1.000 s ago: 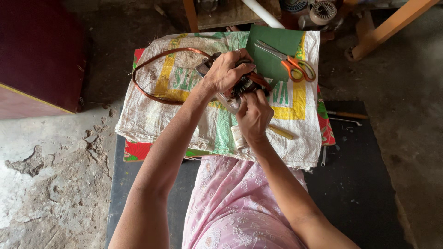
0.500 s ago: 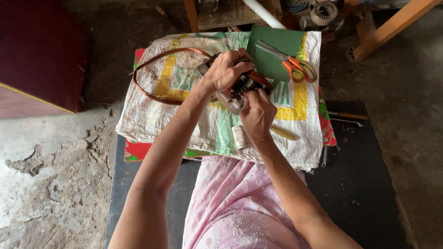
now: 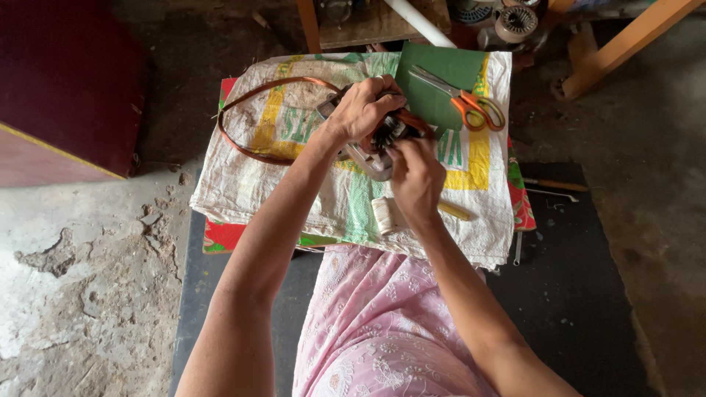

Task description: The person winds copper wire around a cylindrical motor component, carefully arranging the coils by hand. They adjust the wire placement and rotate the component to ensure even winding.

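My left hand [image 3: 365,110] grips the top of a small metal motor core [image 3: 376,151] with dark slots and copper winding, held just above a woven sack [image 3: 243,180]. My right hand [image 3: 415,176] sits right below it, fingers pinched at the core's right side on the winding. A loop of copper wire [image 3: 254,147] runs from the core out to the left over the sack. Much of the core is hidden under my hands.
Orange-handled scissors [image 3: 471,106] lie on a green sheet [image 3: 441,73] at the sack's far right. A white thread spool [image 3: 384,215] and a yellow stick [image 3: 456,212] rest near my right wrist. Wooden legs [image 3: 625,44], a white pipe [image 3: 419,22] and metal parts stand beyond. A dark mat [image 3: 573,279] lies below.
My hands have shifted slightly on the core; the right hand's fingers moved in closer against its right side. The wire loop and scissors stay put.
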